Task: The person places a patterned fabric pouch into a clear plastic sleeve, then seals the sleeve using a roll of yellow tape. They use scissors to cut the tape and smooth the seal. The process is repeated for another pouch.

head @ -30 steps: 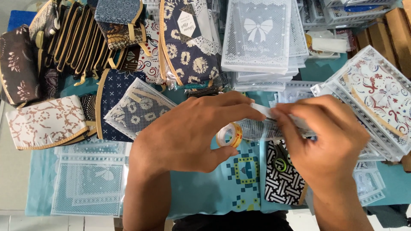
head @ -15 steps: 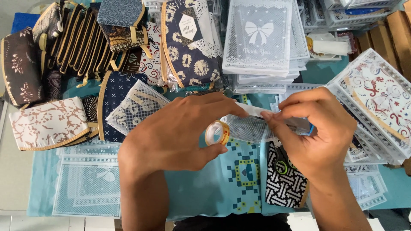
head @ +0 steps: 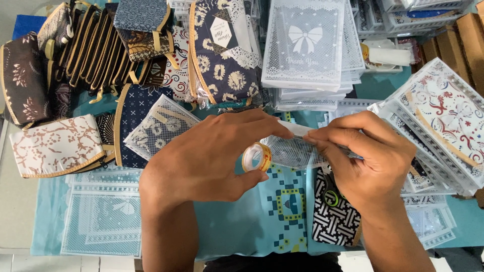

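Left hand (head: 201, 156) clamps tape roll (head: 256, 157) and lace-print bag (head: 292, 151); right hand (head: 368, 156) pinches bag's right end. Patterned pouches (head: 55, 146) beside, on bench.

My table (head: 237, 226) wears a turquoise cloth with a woven blue-and-green geometric motif, lit evenly and softly from above. Past its left edge I see pale grey floor (head: 15, 201), and along the bottom a strip of white tiles (head: 60, 262). Brown cardboard boxes (head: 454, 45) stand at the far right corner.
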